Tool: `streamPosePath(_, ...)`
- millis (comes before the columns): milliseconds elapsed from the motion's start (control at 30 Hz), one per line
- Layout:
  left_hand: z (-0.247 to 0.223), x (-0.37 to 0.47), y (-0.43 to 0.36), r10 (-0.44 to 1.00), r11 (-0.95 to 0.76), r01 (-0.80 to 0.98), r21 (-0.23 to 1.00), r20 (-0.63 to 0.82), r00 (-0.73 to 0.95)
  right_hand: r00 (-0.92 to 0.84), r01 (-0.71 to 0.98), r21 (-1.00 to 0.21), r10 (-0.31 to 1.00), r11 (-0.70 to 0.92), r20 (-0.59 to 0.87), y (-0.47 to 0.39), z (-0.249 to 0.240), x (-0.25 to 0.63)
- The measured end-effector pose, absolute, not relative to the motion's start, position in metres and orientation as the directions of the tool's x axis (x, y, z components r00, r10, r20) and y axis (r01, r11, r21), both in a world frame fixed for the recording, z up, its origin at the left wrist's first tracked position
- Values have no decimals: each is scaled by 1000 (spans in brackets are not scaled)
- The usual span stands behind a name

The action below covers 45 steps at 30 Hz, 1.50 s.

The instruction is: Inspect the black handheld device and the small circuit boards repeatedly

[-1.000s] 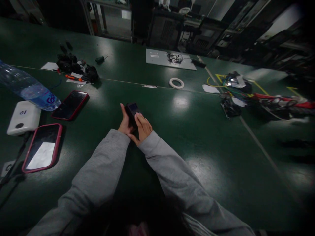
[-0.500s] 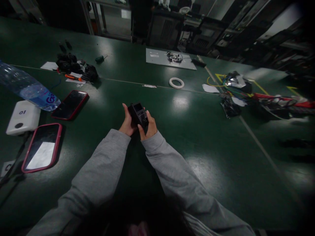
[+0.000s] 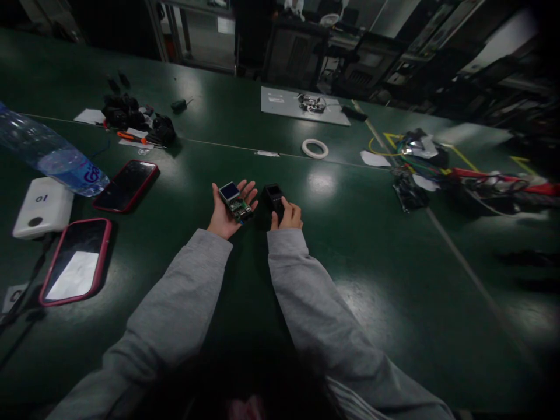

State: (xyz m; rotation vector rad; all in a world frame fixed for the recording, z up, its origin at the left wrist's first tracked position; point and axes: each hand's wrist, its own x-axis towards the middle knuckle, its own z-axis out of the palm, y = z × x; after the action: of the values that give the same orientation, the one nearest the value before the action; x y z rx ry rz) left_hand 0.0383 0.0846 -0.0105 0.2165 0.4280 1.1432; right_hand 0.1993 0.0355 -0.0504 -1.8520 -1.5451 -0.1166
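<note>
"01" on white device (image 3: 51,205), "G" on bottle label (image 3: 91,177)

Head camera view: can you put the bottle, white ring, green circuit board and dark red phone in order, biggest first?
1. Bottle, partly out of view
2. Dark red phone
3. White ring and green circuit board: too alike to rank

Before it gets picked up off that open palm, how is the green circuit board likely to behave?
The green circuit board looks stiff: it lies on the left hand without sagging. It is probably fragile, as its components and small screen are exposed. Its flat shape suggests sliding rather than rolling.
</note>
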Motion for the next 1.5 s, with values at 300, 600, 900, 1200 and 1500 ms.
streamPosePath(300,-7,40,85,897,431,-808,402,-289,334,27,882,-323,645,345,764,17,-27,173)
streamPosePath(600,5,43,80,892,452,-736,504,-232,389,57,662,-565,718,493,694,17,-26,170)
streamPosePath(900,1,47,76,795,580,-586,565,-238,558,166,502,-779,843,375,512,20,-25,181)
streamPosePath(1200,2,46,75,782,594,-558,579,-254,569,137,522,-774,860,359,492,26,-33,186)
streamPosePath(1500,0,49,79,847,527,-650,547,-280,451,46,708,-541,734,454,677,17,-24,176)
